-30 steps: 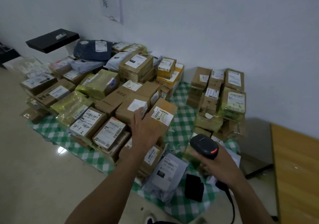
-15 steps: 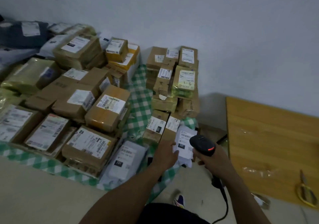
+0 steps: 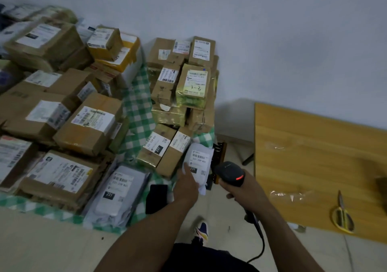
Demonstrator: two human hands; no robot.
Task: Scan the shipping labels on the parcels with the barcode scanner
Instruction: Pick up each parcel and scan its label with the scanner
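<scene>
Fingers (image 3: 185, 169) hold a white parcel (image 3: 200, 159) beside the barcode scanner (image 3: 229, 172).
Left hand (image 3: 186, 186) grips it label-up by the checked cloth (image 3: 138, 112); right hand (image 3: 240, 190) wraps the scanner's handle, red light glowing.

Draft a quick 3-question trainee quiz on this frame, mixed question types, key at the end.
1. Multiple choice: what does the right hand grip? A) a tape roll B) the barcode scanner C) a pen
2. True or false: the scissors lie on the wooden table.
3. Fill in: the white parcel held by the left hand bears a black patch reading ___.
Key: 1 B; 2 true; 3 231.
</scene>
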